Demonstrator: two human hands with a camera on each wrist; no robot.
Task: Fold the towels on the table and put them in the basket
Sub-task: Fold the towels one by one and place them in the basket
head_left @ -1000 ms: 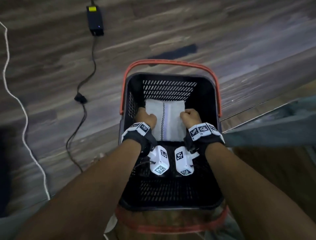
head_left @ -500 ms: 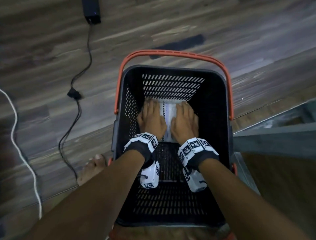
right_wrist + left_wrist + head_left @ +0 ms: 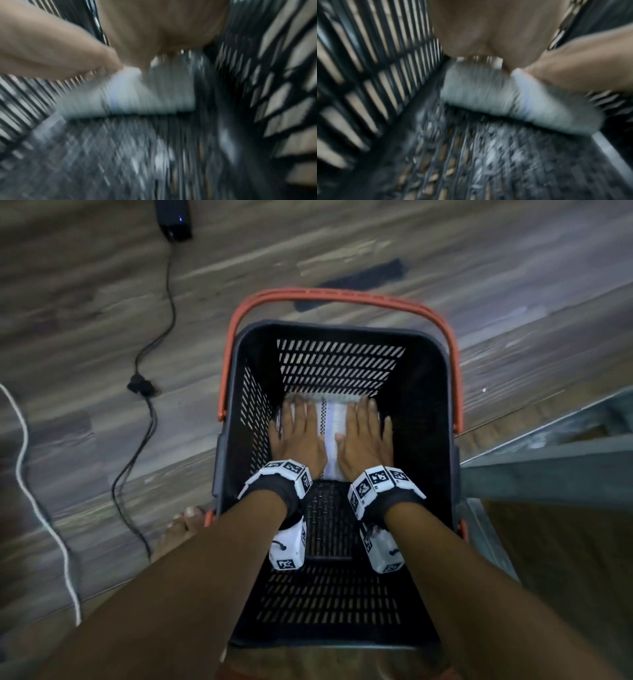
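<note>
Both hands flat, fingers straight: left hand (image 3: 298, 436) & right hand (image 3: 365, 437) press folded towel (image 3: 331, 426) in basket (image 3: 342, 361), 12 o'clock end.

Legible text, labels, brands, numbers: none. Wrist bands (image 3: 286, 474) carry black-and-white square code markers only, no readable characters.
</note>
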